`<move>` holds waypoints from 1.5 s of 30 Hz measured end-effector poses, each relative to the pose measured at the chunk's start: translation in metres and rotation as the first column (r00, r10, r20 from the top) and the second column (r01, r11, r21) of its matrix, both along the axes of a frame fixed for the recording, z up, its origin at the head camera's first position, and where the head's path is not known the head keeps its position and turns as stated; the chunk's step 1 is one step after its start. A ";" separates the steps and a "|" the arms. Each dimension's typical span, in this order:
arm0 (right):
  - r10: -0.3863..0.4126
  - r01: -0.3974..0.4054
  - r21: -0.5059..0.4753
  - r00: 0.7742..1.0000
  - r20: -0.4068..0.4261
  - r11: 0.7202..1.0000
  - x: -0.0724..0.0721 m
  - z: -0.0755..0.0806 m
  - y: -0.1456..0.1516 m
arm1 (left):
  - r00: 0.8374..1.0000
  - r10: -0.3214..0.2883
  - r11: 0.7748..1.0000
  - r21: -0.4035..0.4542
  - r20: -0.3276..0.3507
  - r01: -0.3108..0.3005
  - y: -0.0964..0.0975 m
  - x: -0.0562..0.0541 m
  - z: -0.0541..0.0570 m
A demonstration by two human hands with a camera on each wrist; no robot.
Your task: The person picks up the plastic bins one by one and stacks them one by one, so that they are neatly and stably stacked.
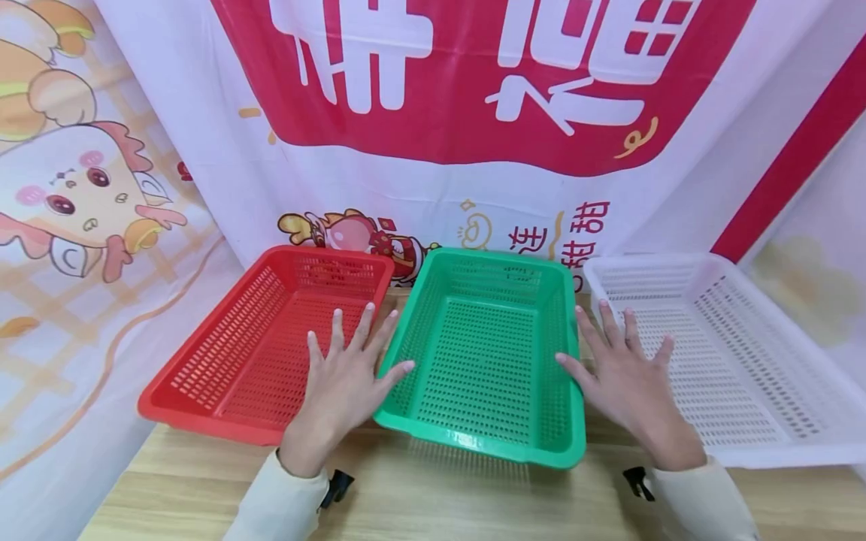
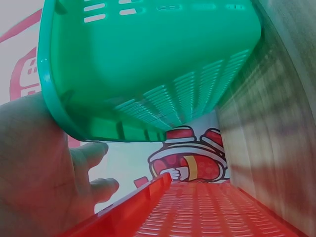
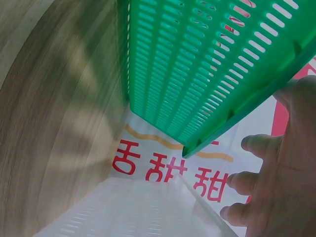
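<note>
A green plastic basket point(image 1: 476, 361) with slotted walls stands between my two hands in the head view. My left hand point(image 1: 345, 383) spreads its fingers over the gap between it and a red basket point(image 1: 203, 368), thumb tip at the green left rim. On the other side my right hand point(image 1: 625, 376) is splayed too, its thumb tip at the green right rim and its other fingers towards a white basket point(image 1: 731, 361). Both wrist views show straight fingers point(image 2: 101, 190) beside the green wall point(image 2: 148, 59), curled round nothing. The green basket holds nothing.
All three baskets stand in a row on a wooden table point(image 1: 419, 496). Behind them hangs a white and red printed cloth point(image 1: 406, 180), close to their far rims. Another cloth with a cartoon figure point(image 1: 81, 188) covers the left side. Black clips point(image 1: 336, 488) sit at the sleeve cuffs.
</note>
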State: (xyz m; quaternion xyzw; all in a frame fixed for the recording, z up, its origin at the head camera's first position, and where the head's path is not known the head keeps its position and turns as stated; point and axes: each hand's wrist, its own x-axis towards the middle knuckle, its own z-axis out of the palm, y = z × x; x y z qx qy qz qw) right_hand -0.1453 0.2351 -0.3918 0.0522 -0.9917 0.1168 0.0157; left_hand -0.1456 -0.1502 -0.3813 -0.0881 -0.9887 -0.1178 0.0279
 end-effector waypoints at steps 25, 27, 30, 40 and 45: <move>-0.008 0.008 -0.020 1.000 -0.018 1.000 0.001 0.005 -0.004 | 1.000 0.009 1.000 -0.002 -0.005 -0.009 -0.001 -0.002 0.002; -0.011 0.011 -0.020 1.000 -0.015 1.000 0.001 0.005 -0.004 | 1.000 0.010 1.000 -0.001 -0.004 -0.010 -0.002 -0.002 0.002; -0.015 0.015 -0.019 1.000 -0.010 1.000 0.001 0.005 -0.005 | 1.000 0.010 1.000 0.003 -0.001 -0.010 -0.003 -0.002 0.001; -0.012 0.012 -0.004 1.000 -0.016 1.000 0.001 0.006 -0.006 | 1.000 0.011 1.000 0.022 0.004 -0.011 -0.006 -0.001 0.001; -0.008 0.008 -0.002 1.000 -0.018 1.000 0.001 0.006 -0.007 | 1.000 0.011 1.000 0.019 -0.002 -0.011 -0.007 -0.001 0.001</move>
